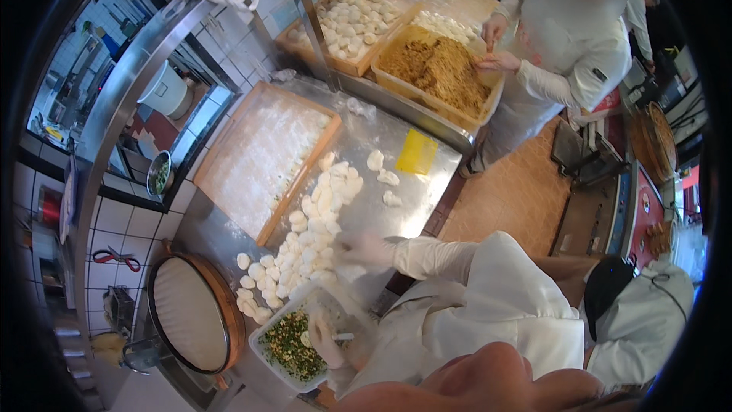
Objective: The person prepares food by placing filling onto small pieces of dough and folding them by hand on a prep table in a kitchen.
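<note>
My left hand (323, 335) is curled over a translucent plastic tub (256, 346) of chopped green filling (291, 349). A small pale dough piece (306, 339) shows at its fingers. Just right of it is the white handle (343, 336) of a utensil, its other end hidden. My right hand (363, 249), blurred by motion, is over the metal worktop beside a heap of floured dough pieces (311, 246); whether it holds anything is unclear. Beyond the heap lies a floured wooden tray (251, 151) with small dough and green bits along its near edge.
A large round steamer (191, 312) with a pale liner stands at left. A yellow sheet (416, 152) and several loose dough lumps (389, 177) lie on the worktop. Across a raised edge, a co-worker (563, 51) handles something above a tub of brown filling (440, 71). Scissors (116, 258) hang on the tiles.
</note>
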The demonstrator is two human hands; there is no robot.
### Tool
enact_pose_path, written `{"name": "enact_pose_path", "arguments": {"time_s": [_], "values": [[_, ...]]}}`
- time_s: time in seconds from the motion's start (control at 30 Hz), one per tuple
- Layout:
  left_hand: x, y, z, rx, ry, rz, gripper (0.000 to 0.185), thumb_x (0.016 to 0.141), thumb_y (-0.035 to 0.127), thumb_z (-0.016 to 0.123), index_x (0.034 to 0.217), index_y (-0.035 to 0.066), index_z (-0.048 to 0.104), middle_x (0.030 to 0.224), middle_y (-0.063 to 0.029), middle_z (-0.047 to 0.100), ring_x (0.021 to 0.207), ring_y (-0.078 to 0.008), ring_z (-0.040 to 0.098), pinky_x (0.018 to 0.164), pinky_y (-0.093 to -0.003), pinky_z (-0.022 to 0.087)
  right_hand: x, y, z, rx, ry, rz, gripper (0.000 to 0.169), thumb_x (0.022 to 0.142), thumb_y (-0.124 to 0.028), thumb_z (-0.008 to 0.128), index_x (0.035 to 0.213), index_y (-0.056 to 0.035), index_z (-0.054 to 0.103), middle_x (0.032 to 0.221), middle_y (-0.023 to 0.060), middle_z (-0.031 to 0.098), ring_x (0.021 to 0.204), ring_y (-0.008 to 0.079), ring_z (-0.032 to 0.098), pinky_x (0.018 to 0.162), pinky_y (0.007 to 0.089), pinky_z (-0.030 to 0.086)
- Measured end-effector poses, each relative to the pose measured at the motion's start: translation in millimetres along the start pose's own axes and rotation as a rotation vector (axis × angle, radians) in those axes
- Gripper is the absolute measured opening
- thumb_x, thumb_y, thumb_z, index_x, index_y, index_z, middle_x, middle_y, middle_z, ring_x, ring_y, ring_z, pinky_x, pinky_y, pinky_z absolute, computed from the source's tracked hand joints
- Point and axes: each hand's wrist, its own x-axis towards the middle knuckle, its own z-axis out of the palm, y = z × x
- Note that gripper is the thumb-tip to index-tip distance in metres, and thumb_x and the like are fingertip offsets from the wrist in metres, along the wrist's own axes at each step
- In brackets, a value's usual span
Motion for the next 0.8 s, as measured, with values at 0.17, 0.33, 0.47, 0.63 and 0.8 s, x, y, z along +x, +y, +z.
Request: {"name": "enact_pose_path", "arguments": {"time_s": [0.17,0.33,0.47,0.63,0.8], "values": [[12,15,-19,-0.437,-0.208,-0.030,0.030,0.098,0.015,0.045,0.121,-0.004,0.053,0.110,-0.0144,0.062,0.101,-0.0224,0.060,0.086,-0.0317,0.048,-43,-91,97,0.169,-0.191,0.202,0.019,0.080,-0.015,0.062,0.094,-0.0036,0.060,0.083,0.0087,0.059,0.080,0.0182,0.059,0.068,0.0324,0.046],[-10,19,-82,0.391,-0.258,0.466,0.028,0.093,0.007,0.045,0.113,-0.003,0.063,0.116,-0.0143,0.063,0.099,-0.0191,0.061,0.082,-0.0277,0.050,-70,-60,198,0.112,-0.010,-0.053,0.024,0.079,-0.014,0.065,0.100,-0.0019,0.061,0.089,0.0077,0.062,0.085,0.0185,0.059,0.073,0.0300,0.049],[-21,-6,-117,-0.274,-0.304,0.019,0.035,0.098,0.019,0.042,0.120,-0.005,0.056,0.121,-0.0142,0.060,0.106,-0.0189,0.059,0.091,-0.0278,0.046,-108,-85,227,0.351,0.027,0.170,0.030,0.074,-0.007,0.064,0.104,-0.0001,0.062,0.088,0.0155,0.065,0.085,0.0248,0.061,0.075,0.0380,0.049],[-22,-17,-155,-0.376,-0.219,-0.133,0.030,0.093,0.014,0.057,0.118,-0.002,0.059,0.113,-0.0110,0.062,0.098,-0.0183,0.060,0.087,-0.0312,0.049,-114,-111,239,0.597,0.021,0.322,0.024,0.076,-0.005,0.073,0.097,-0.0036,0.062,0.080,0.0024,0.063,0.074,0.0107,0.058,0.065,0.0255,0.048],[-16,-37,-174,-0.167,-0.163,0.125,0.029,0.093,0.014,0.056,0.119,0.001,0.060,0.113,-0.0082,0.062,0.098,-0.0160,0.060,0.086,-0.0284,0.049,-105,-106,256,0.480,-0.169,0.364,0.022,0.076,-0.005,0.076,0.093,-0.0054,0.062,0.076,-0.0020,0.061,0.064,0.0049,0.053,0.056,0.0204,0.044]]}}
